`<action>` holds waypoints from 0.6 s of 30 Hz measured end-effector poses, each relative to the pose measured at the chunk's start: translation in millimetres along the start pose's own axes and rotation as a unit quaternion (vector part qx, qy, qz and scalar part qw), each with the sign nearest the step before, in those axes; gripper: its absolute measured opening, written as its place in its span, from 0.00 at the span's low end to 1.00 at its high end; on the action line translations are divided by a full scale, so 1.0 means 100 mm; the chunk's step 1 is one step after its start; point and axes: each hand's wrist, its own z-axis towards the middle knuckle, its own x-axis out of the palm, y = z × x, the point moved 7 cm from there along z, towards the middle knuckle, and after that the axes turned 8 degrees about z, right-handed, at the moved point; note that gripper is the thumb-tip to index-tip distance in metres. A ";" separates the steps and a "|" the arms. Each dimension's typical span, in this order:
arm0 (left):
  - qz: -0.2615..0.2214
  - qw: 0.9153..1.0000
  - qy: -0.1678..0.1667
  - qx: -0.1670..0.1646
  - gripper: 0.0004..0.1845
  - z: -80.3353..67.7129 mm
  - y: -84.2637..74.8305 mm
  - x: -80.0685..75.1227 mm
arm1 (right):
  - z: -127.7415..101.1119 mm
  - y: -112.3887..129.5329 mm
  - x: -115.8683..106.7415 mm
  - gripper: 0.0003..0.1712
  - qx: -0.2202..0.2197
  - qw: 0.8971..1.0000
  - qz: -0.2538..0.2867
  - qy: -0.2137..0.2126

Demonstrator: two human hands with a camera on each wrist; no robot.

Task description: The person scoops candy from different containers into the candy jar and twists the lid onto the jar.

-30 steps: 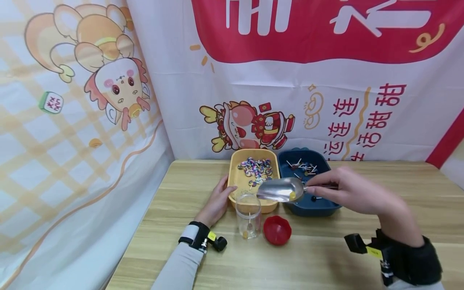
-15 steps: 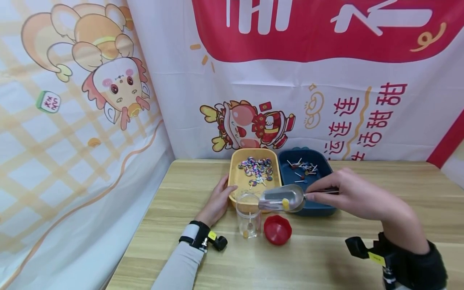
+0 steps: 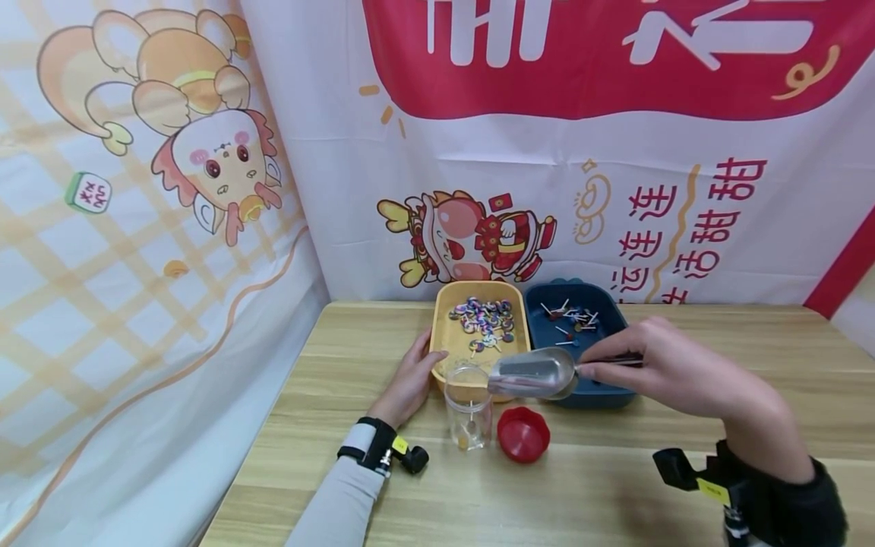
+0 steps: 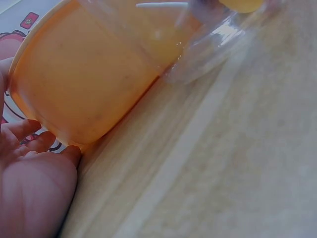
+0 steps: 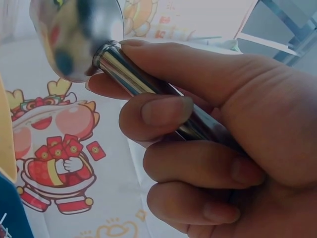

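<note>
My right hand (image 3: 639, 363) grips the handle of a metal scoop (image 3: 535, 374); in the right wrist view the fingers (image 5: 198, 163) curl round the shiny handle of the scoop (image 5: 74, 39). The scoop's mouth tilts down over the rim of a clear open jar (image 3: 468, 406), which has a yellow candy at its bottom. My left hand (image 3: 417, 368) rests with relaxed fingers against the front left corner of the yellow tray (image 3: 444, 334), also seen in the left wrist view as the tray (image 4: 84, 84) beside the hand (image 4: 34, 188).
Colourful candies lie in the yellow tray. A blue tray (image 3: 611, 391) with lollipops stands to its right. A red lid (image 3: 522, 433) lies on the wooden table (image 3: 615, 471) by the jar. A printed cloth backdrop (image 3: 478, 152) closes the back and left.
The scoop has moved left and down from over the blue tray to the jar's rim and tipped. The yellow candy seen in it earlier no longer shows. My left hand has stayed put.
</note>
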 end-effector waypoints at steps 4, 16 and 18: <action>0.001 1.000 0.002 0.001 0.39 -0.01 0.00 0.00 | -0.01 -0.01 -0.03 0.10 -0.001 1.000 -0.004 -0.008; 0.001 1.000 0.000 -0.001 0.38 -0.02 -0.01 0.01 | -0.14 -0.24 -0.27 0.10 0.065 0.995 -0.046 -0.066; 0.002 1.000 -0.002 -0.004 0.38 -0.01 0.00 0.01 | -0.15 -0.32 -0.29 0.09 0.080 0.993 -0.065 -0.063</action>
